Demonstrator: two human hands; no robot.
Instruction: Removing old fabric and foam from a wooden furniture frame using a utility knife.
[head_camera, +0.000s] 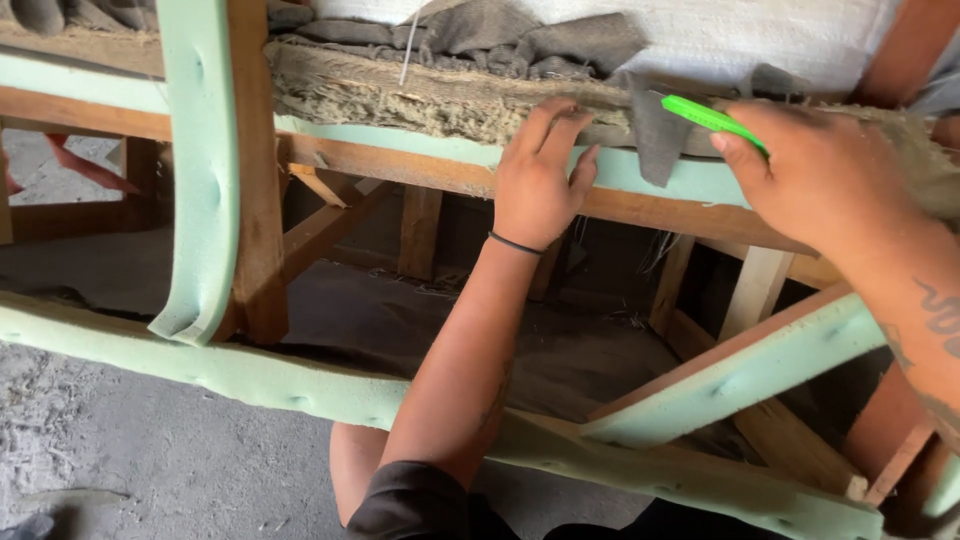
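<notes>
Green cutter (712, 119) sat gripped in my right hand (820, 175), its tip at the grey cloth (655, 135) on the frame (420, 165). My left hand (535, 180) pressed flat, fingers spread, on the fibre padding (400, 95) beside it, holding nothing.

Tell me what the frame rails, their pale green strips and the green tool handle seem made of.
Frame rails: bare, unfinished wood, grain showing. Pale green strips: soft foam padding, matte and dimpled at intervals. Tool handle in the right hand: probably plastic, bright green and smooth.
</notes>
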